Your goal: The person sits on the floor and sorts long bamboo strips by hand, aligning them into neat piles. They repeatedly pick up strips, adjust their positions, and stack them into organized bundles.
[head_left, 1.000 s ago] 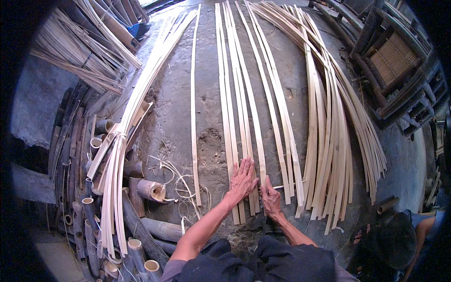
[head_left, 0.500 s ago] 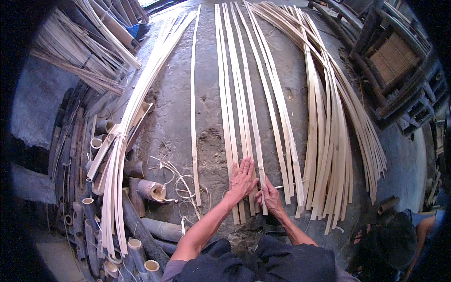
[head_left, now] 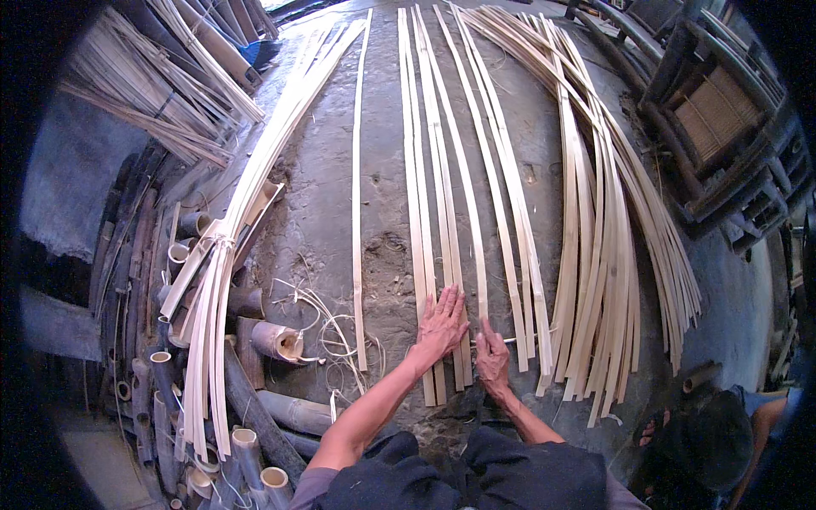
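Observation:
Long pale bamboo strips (head_left: 415,212) lie lengthwise before me on the grey floor. My left hand (head_left: 442,325) rests flat on several of them near their close ends, fingers stretched out. Just to its right, my right hand (head_left: 492,361) pinches the near end of a single bamboo strip (head_left: 478,255) between thumb and fingers; the strip's tip is hidden by the hand. A thin white piece (head_left: 510,341) shows beside that hand; I cannot tell whether it is held. Left of my hands lies one separate strip (head_left: 358,212).
A large fanned pile of strips (head_left: 595,280) lies on the right, and a tied bundle (head_left: 223,246) on the left. Cut bamboo tubes (head_left: 280,341) and tangled fibres (head_left: 327,319) lie at lower left. A bamboo chair (head_left: 714,110) stands at upper right; another person's arm (head_left: 765,416) shows at lower right.
My right hand has moved slightly right with the strip's near end, widening the gap to the strips under my left hand. The left hand stays in place. The whole view has shifted a little.

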Demonstrator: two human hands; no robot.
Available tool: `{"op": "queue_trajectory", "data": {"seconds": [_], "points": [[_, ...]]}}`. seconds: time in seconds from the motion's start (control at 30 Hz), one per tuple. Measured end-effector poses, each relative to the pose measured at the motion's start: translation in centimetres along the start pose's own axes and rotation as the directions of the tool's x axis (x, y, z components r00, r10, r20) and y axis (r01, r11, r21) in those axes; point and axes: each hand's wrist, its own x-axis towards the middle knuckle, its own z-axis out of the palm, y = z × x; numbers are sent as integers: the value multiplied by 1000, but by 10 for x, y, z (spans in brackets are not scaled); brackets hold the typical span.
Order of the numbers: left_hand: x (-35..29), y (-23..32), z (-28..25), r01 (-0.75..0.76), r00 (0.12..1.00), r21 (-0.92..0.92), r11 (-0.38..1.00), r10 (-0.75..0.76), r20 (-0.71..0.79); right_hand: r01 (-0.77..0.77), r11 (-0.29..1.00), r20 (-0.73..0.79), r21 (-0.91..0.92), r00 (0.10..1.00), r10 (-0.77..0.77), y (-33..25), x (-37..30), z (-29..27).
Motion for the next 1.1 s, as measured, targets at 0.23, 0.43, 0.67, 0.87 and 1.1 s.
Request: {"op": "queue_trajectory", "data": {"seconds": [0.23,0.43,0.67,0.87,1.1], "points": [[-3,-14,-1,26,991,-108,994,-40,-127,-17,995,-21,99,1000,19,-58,6,-23],[-12,-36,-10,78,972,-65,995,-90,-217,-250,925,166,286,964,209,-88,2,-26],[-20,-51,0,84,981,-18,996,-86,-173,-506,726,418,465,849,324,-76,-2,10],[-26,-50,-4,125,971,41,991,-114,-211,-566,688,440,454,814,379,-82,-21,9],[-27,-51,1,149,960,15,989,-141,-242,-539,719,494,438,813,308,-79,-18,19]]}}
